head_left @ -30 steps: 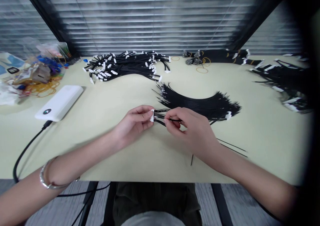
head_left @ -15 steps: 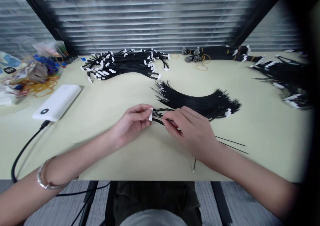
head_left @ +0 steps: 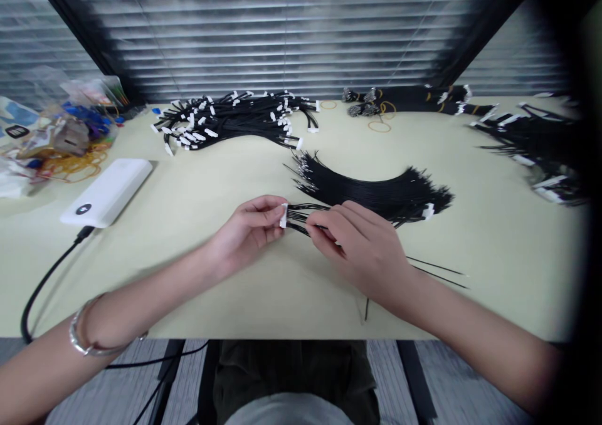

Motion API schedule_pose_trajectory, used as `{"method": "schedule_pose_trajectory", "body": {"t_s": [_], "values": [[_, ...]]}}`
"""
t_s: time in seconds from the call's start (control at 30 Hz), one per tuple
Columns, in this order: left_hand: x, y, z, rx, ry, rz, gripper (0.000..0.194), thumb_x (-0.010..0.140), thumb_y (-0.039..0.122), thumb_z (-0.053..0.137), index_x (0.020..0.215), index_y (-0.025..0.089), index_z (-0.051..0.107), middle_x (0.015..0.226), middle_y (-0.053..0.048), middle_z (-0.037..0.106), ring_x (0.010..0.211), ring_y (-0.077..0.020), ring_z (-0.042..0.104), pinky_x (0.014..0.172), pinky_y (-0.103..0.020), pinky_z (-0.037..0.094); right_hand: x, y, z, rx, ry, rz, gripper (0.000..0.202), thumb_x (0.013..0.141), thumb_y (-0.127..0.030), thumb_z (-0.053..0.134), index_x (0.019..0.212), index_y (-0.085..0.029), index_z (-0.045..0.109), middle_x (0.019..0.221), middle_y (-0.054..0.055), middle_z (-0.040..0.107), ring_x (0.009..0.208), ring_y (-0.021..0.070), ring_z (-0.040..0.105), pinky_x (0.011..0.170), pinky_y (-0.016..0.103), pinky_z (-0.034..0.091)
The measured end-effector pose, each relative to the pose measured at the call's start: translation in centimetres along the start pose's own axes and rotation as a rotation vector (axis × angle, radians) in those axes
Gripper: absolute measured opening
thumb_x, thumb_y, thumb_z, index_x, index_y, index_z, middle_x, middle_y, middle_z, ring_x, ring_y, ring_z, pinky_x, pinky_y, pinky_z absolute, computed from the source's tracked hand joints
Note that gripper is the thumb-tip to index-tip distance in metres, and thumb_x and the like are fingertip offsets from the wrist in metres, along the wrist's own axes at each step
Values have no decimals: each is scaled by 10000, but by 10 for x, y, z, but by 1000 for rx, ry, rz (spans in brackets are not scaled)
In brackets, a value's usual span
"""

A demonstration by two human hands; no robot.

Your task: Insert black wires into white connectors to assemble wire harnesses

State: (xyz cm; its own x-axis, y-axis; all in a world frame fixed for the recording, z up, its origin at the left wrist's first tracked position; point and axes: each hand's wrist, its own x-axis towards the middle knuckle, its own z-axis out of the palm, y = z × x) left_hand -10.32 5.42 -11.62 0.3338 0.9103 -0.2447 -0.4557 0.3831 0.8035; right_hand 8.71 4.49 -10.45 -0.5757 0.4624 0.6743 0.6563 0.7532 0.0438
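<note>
"Pinching the connector [head_left: 284,215], is that the left hand [head_left: 254,225]?"

"Yes, thumb against fingers, over the middle of the table [head_left: 291,299]. The right hand [head_left: 360,237] has its fingertips drawn together on the black wires [head_left: 301,206] just beside it; which one it grips, I can't make out."

"How far along, would you say?"

"Several wires run from the connector's right side, so I'd call this piece partly done. Whether any slot is bare is too small to tell."

"And the rest?"

"The thick bundle [head_left: 371,194] just behind the right hand suggests plenty left. Two stray strands [head_left: 437,266] lie right of that hand. Farther back, the pile [head_left: 235,121] is white-tipped at both ends, so it looks finished."
</note>
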Motion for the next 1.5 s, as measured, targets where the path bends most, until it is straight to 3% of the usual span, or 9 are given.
{"method": "schedule_pose_trajectory", "body": {"t_s": [0.77, 1.1, 1.5], "values": [[0, 0, 0, 9, -21, 5, 121, 738, 140, 679, 858, 123, 671, 723, -4, 585, 630, -64, 518, 611, -180, 424, -3, 1, 0, -33, -11, -21, 92, 852, -140, 508, 775, -180, 536, 623, -7, 530, 589, 124, 424, 587, 281, 365], [0, -2, -1, 30, -24, 4, 113, 746, 147, 673, 857, 126, 665, 738, -6, 570, 640, -65, 502, 608, -177, 414, -5, 1, -3, -221, 31, -192, 30, 831, -143, 553, 846, -155, 576, 643, 12, 556, 589, 134, 438, 549, 302, 343], [-1, -5, -3, 74, -23, 40, 136, 723, 157, 701, 854, 149, 666, 716, 3, 574, 628, -65, 496, 576, -175, 387, -6, 1, -1, -205, 20, -197, 57, 849, -144, 528, 825, -170, 574, 651, 9, 547, 592, 129, 436, 541, 305, 327]]}}
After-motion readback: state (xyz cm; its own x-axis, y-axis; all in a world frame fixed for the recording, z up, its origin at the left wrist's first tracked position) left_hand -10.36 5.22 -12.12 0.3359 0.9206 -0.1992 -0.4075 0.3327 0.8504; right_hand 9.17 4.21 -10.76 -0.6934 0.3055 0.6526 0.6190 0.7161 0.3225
